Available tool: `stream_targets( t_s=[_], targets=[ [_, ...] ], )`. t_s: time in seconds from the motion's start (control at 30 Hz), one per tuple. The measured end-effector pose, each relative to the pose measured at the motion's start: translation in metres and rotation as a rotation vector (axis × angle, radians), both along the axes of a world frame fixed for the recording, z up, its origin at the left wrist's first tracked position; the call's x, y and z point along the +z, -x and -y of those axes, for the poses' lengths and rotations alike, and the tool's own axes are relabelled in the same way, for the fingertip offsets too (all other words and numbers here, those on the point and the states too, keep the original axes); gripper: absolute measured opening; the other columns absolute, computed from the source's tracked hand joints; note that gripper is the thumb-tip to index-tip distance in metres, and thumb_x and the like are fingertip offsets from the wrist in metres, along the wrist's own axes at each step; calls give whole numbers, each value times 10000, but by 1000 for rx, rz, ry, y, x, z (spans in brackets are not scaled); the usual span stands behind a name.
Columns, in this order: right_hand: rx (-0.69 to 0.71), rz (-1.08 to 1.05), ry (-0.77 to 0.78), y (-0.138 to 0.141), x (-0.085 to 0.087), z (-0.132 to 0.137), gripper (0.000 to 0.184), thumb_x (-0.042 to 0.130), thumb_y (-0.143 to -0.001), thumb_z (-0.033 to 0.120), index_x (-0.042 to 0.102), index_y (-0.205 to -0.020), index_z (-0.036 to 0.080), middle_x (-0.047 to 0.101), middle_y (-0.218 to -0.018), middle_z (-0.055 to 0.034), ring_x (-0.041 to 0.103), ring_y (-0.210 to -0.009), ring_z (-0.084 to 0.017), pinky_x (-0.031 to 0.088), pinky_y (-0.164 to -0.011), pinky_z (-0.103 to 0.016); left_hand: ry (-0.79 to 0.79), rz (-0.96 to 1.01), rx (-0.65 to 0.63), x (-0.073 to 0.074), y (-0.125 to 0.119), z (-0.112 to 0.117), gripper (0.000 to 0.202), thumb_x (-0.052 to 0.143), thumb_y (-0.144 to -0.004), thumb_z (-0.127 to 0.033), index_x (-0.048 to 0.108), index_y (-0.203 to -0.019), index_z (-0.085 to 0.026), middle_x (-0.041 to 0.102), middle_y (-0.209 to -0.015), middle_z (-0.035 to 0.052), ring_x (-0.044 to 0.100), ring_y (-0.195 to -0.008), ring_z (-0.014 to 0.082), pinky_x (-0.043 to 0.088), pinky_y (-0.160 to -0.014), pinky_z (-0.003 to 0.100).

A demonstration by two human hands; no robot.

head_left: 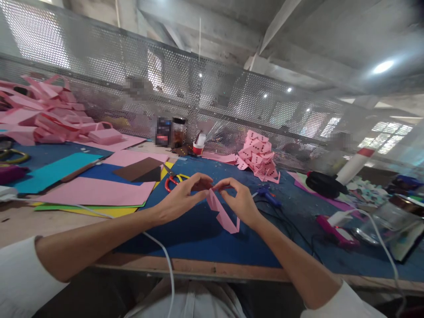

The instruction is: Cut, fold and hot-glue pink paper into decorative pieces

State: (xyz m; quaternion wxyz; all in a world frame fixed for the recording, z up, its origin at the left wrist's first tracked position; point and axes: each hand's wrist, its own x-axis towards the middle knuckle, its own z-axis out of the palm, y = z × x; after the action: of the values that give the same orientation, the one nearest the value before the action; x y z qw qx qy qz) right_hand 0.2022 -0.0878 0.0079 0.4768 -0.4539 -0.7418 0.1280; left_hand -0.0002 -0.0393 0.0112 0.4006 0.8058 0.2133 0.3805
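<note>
A folded strip of pink paper hangs between my hands above the blue table mat, its lower end bent up at the right. My left hand pinches its upper end between thumb and fingers. My right hand closes on the same end from the other side, fingertips almost meeting the left ones. Just behind my left hand lie scissors with red and yellow handles. To the right of my right hand rests a blue glue gun with a dark cord.
A pile of dotted pink paper pieces stands at the back. Pink paper baskets heap up at far left, near coloured sheets. A white cable crosses the front edge. A perforated metal screen borders the table.
</note>
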Motion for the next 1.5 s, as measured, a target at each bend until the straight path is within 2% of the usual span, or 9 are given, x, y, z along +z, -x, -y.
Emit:
stream_targets(
  t_s=[0.13,0.27,0.43,0.57,0.67,0.87,1.1,1.37,1.5],
  targets=[
    [9,22,17,0,0,1,235,529,-835,84,673,-949,230,700,-968,4,628,-949,-153,450,-932,-316,188,32,-79,-8,-2,-9,207,588,-869,-297,564,-1049,-199,639,-997,27,619,-917,171,491,-835,325],
    [24,21,24,1,0,1,228,541,-829,83,676,-938,231,698,-953,14,628,-927,-141,456,-900,-296,392,88,-132,-10,-5,-11,195,657,-821,-286,579,-962,-177,630,-847,-2,613,-800,138,490,-754,281],
    [22,-13,53,1,1,0,182,533,-869,148,668,-962,227,697,-959,3,635,-918,-140,474,-861,-287,571,87,-144,-9,-4,-12,193,709,-787,-311,611,-875,-169,633,-814,-1,620,-793,131,502,-771,274],
    [-7,-29,-16,-3,3,0,160,537,-904,204,662,-1000,230,669,-1063,-24,605,-1031,-157,450,-920,-306,656,134,-156,-12,-2,-19,215,754,-751,-310,628,-863,-177,642,-832,0,623,-780,126,518,-757,270],
    [-21,-59,-15,-10,7,0,176,499,-951,272,667,-986,234,649,-1104,-34,589,-1070,-166,426,-963,-328,684,173,-128,-13,0,-26,219,768,-740,-304,634,-847,-169,650,-816,5,625,-754,117,525,-739,257],
    [15,-43,64,-23,12,-2,333,424,-991,378,698,-887,220,626,-1136,-57,569,-1097,-191,416,-963,-347,731,252,-23,-11,5,-38,218,779,-731,-310,632,-816,-172,650,-798,-6,620,-712,94,526,-713,226],
    [97,-9,95,-24,10,-3,260,478,-972,363,657,-867,207,617,-1146,-59,562,-1104,-178,407,-969,-336,713,298,-8,-10,7,-41,224,781,-726,-305,623,-797,-164,638,-774,-1,615,-693,99,533,-708,246],
    [39,60,36,-24,8,-3,174,538,-934,301,641,-830,207,613,-1145,-56,555,-1116,-181,381,-1018,-365,747,317,-23,-10,6,-42,223,772,-723,-290,616,-817,-163,628,-764,-1,608,-681,106,524,-717,265],
    [1,111,-16,-23,6,-4,159,547,-928,293,635,-823,212,610,-1131,-57,555,-1107,-188,386,-1017,-383,692,309,-21,-9,6,-41,263,703,-782,-386,621,-910,-171,636,-848,19,617,-736,137,521,-724,293]
  ],
)
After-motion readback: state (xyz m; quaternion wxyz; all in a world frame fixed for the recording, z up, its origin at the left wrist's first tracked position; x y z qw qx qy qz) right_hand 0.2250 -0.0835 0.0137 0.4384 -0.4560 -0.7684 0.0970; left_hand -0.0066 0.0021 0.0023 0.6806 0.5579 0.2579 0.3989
